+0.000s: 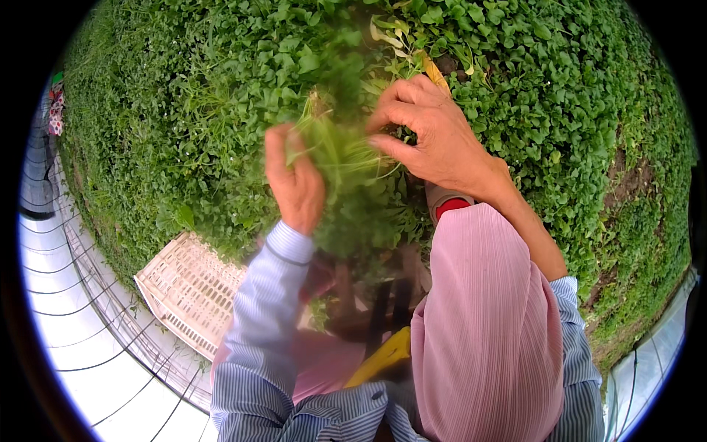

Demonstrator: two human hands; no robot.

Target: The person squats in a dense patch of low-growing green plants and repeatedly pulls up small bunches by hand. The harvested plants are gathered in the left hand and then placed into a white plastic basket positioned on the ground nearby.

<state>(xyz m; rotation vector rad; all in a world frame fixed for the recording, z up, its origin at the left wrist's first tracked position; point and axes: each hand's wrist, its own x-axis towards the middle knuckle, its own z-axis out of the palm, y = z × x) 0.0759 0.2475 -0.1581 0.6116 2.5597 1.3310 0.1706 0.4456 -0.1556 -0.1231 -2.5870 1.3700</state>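
Note:
A loose bunch of pale green plants (335, 144), smeared by motion, is held in my left hand (296, 180), with its thumb and fingers closed on the bunch's left side. Brownish root ends seem to show at its top. My right hand (434, 132) is just to the right, its fingers curled and the thumb bent toward the index finger in a pinch. The bunch's right edge reaches those fingertips; whether they grip a strand cannot be made out. Both hands are above the low leafy crop (265, 66).
A cream plastic crate (188, 287) with slotted sides lies at the lower left. My knee in pink ribbed cloth (486, 317) rises below the right hand, with a shoe (442, 199) beyond it. A yellow leaf (434, 72) and bare soil (630, 180) show among the plants. White sheeting (88, 361) edges the left.

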